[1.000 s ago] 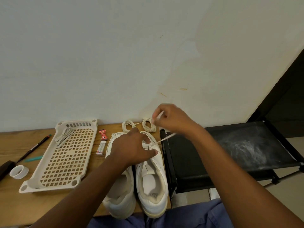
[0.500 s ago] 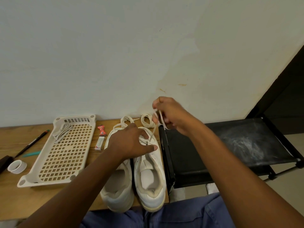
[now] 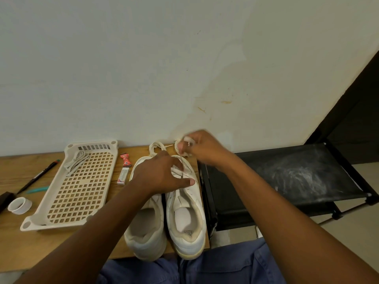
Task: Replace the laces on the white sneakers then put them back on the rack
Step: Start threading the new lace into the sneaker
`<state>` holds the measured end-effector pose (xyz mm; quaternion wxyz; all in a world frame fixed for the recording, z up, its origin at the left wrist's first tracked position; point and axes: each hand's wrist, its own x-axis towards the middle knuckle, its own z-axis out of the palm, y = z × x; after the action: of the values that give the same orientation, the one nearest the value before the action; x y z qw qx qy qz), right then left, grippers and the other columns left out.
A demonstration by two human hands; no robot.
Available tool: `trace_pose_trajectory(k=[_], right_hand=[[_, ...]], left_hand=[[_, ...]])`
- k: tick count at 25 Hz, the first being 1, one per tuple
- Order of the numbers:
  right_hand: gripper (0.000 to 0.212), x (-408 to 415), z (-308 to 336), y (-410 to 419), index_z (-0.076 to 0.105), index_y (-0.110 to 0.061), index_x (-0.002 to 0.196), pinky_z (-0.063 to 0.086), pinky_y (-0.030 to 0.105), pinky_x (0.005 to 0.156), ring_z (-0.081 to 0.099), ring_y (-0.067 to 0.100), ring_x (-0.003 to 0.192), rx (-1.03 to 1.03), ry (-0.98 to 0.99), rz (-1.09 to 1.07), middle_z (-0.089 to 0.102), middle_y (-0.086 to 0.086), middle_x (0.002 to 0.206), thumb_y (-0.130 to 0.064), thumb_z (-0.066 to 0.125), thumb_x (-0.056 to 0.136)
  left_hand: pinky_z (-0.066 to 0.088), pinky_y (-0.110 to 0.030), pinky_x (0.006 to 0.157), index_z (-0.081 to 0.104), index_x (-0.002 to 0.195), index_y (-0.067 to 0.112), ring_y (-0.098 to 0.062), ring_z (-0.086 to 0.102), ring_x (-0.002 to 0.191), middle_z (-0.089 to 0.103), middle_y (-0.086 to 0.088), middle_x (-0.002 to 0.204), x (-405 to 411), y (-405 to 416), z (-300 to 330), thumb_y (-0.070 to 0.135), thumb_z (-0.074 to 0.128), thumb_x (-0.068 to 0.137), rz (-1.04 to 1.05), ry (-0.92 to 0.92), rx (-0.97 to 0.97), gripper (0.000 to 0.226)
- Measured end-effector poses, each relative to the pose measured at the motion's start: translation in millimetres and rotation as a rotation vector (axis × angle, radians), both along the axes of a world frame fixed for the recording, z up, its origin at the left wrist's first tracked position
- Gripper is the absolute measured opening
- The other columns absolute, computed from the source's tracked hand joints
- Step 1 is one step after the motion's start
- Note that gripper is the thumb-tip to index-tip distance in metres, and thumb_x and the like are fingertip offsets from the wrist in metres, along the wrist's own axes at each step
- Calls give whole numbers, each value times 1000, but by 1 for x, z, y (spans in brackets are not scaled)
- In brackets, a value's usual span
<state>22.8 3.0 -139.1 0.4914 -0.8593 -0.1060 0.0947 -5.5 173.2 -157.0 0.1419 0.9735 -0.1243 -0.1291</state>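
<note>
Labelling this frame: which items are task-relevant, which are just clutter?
Job:
white sneakers
lace, gripped by right hand
coiled lace
left hand on the sneakers
black rack

Lying about:
tray
pen
tape roll
eraser

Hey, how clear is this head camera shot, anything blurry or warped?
Head view: the right hand is motion-blurred where it pinches the lace, so its grip is hard to read; the left hand and white sneakers are sharper. Wide-angle warp tilts the table edge and black rack. Lighting is dim and even, no glare.
</note>
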Motion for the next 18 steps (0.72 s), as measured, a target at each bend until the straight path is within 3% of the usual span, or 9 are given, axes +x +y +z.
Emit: trace_pose_trajectory(k=[2, 4, 5, 6, 8, 10, 12, 14, 18], right_hand=[[25, -3, 27, -6, 65, -19, 78, 38, 22, 47, 51, 6, 55, 579, -6, -162, 70, 3, 88, -12, 59, 102], [24, -3, 43, -12, 55, -15, 82, 28, 22, 40, 40, 11, 45, 785, 64, -197, 71, 13, 90, -20, 55, 105], [25, -3, 44, -15, 51, -14, 83, 29, 23, 40, 40, 11, 42, 677, 80, -192, 69, 16, 84, -24, 57, 105], [24, -1, 37, -17, 51, -14, 87, 36, 24, 43, 46, 10, 45, 414, 66, -177, 66, 13, 81, -28, 62, 102], [32, 0, 12, -15, 53, -16, 103, 48, 29, 62, 60, 12, 71, -303, 22, -66, 63, 1, 91, -39, 73, 92], [42, -1, -12, -6, 56, -18, 114, 54, 35, 75, 63, 19, 88, -721, 48, 112, 66, -1, 101, -44, 74, 86], [29, -1, -23, 1, 62, -19, 99, 52, 33, 69, 64, 20, 84, -798, 57, 179, 67, 0, 92, -44, 72, 88], [32, 2, -27, 1, 56, -19, 81, 43, 31, 62, 59, 18, 73, -765, 64, 188, 63, 1, 81, -47, 67, 92], [30, 2, -26, 3, 68, -16, 92, 47, 32, 66, 62, 20, 79, -722, 58, 186, 70, 4, 90, -46, 69, 92]], left_hand=[[47, -29, 79, 66, 124, 41, -14, 59, 112, 52, 9, 132, 0, 2, -2, 84, 67, 69, 11, 3, 15, 71], [48, -30, 81, 65, 126, 41, -15, 58, 118, 51, 8, 138, 0, 2, -2, 85, 66, 68, 14, 13, 23, 73], [48, -31, 81, 65, 127, 41, -16, 58, 118, 51, 8, 138, 0, 2, -2, 84, 66, 68, 15, 19, 25, 73], [47, -31, 81, 64, 127, 41, -16, 58, 118, 51, 8, 138, 0, 1, -1, 84, 67, 69, 17, 22, 25, 72], [46, -31, 80, 64, 126, 41, -16, 58, 115, 51, 7, 135, 0, 0, 1, 82, 67, 70, 10, 28, 19, 70], [46, -29, 80, 65, 125, 40, -13, 56, 109, 52, 6, 133, 1, 2, 1, 81, 68, 71, -5, 37, -3, 67], [44, -28, 84, 62, 129, 37, -10, 53, 110, 53, 7, 135, 1, 6, 3, 78, 71, 72, -7, 62, -34, 71], [43, -26, 88, 56, 136, 34, -7, 51, 111, 54, 9, 139, 3, 9, 5, 72, 76, 71, 17, 108, -88, 78], [42, -25, 86, 45, 143, 29, -5, 50, 106, 53, 15, 123, 2, 10, 9, 63, 83, 70, 16, 120, -168, 89]])
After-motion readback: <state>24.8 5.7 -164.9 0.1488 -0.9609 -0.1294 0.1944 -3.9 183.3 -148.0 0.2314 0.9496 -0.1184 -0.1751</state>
